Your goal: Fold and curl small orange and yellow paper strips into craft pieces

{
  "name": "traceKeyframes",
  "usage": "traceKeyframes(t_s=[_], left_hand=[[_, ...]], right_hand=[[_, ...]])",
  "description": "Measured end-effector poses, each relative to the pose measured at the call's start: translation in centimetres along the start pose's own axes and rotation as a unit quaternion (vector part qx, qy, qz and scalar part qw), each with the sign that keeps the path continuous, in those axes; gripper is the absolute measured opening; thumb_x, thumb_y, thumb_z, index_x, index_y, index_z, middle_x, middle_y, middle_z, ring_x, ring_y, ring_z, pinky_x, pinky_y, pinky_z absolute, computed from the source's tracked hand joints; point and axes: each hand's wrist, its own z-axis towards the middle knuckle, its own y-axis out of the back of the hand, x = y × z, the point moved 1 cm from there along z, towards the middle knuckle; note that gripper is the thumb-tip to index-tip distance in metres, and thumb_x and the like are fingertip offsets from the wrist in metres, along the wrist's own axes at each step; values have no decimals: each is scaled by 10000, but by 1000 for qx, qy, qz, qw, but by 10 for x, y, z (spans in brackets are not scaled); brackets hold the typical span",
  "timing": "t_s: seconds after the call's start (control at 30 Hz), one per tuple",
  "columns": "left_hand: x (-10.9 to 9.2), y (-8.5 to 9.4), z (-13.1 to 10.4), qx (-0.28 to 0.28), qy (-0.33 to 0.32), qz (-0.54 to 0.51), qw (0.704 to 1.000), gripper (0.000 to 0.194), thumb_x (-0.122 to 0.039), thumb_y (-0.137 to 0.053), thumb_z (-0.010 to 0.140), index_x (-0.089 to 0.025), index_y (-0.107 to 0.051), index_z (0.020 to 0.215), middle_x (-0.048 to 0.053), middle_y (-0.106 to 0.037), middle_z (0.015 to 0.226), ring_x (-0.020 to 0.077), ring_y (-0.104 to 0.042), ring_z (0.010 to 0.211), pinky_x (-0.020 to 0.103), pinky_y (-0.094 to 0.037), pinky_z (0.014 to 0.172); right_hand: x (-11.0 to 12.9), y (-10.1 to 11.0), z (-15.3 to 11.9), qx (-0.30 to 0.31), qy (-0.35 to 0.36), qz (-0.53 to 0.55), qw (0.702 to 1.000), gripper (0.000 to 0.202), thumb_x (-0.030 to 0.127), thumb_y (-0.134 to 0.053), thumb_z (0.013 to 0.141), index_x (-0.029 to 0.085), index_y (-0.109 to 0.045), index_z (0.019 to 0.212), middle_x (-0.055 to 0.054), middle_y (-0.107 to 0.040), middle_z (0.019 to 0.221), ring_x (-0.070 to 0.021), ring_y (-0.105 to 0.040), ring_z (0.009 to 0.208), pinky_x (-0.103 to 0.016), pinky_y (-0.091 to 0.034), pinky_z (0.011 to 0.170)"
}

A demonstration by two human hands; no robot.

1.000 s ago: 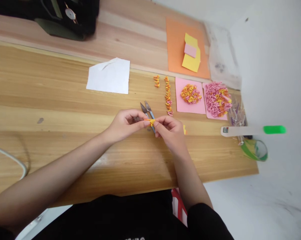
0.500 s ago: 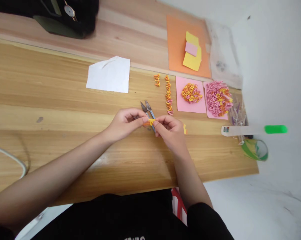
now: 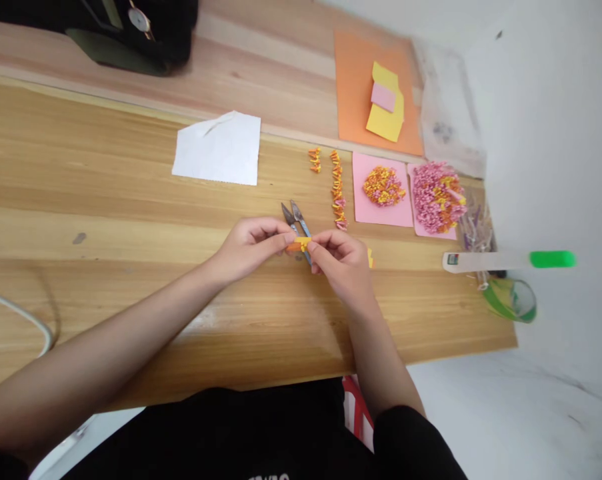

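Between my fingertips is a small yellow and orange paper strip [image 3: 301, 244], with a fringed or curled part at its middle. My left hand [image 3: 253, 248] pinches its left end between thumb and finger. Its right end is pinched by my right hand [image 3: 341, 261]. Under the fingers lie thread snips [image 3: 301, 217] with blue handles, blades pointing away from me, partly covered by my hands. Beyond my right hand runs a row of small curled paper pieces [image 3: 337, 187] in orange, yellow and pink, with a shorter row [image 3: 315, 161] to its left.
Two pink sheets carry heaps of curled pieces, a mixed orange heap [image 3: 382, 186] and a mostly pink heap [image 3: 437, 199]. A white paper [image 3: 219, 150] lies at left. An orange sheet [image 3: 353, 93] with yellow paper is at the back. A green-capped glue bottle [image 3: 511, 260] stands right.
The strip between my fingers has turned slightly, so more of its flat yellow and orange edge shows. Both hands stay in nearly the same place.
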Motion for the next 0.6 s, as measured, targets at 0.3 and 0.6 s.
traceKeyframes(t_s=[0.3,0.6], left_hand=[[1,-1,1,-7,7,7,1000,259,-401,-711,740,-153,-690,669,12,-678,640,114,-583,601,238,-504,631],[0,-1,1,-1,9,5,1000,275,-410,-719,739,-149,-677,660,14,-670,627,112,-579,588,235,-507,621]], right_hand=[[0,-1,1,-1,-8,-4,1000,131,306,-665,725,191,-617,684,51,-555,514,-79,-482,433,-218,-403,430],[-2,0,1,2,-7,6,1000,131,308,-670,726,190,-624,691,50,-563,525,-78,-487,437,-216,-412,434]])
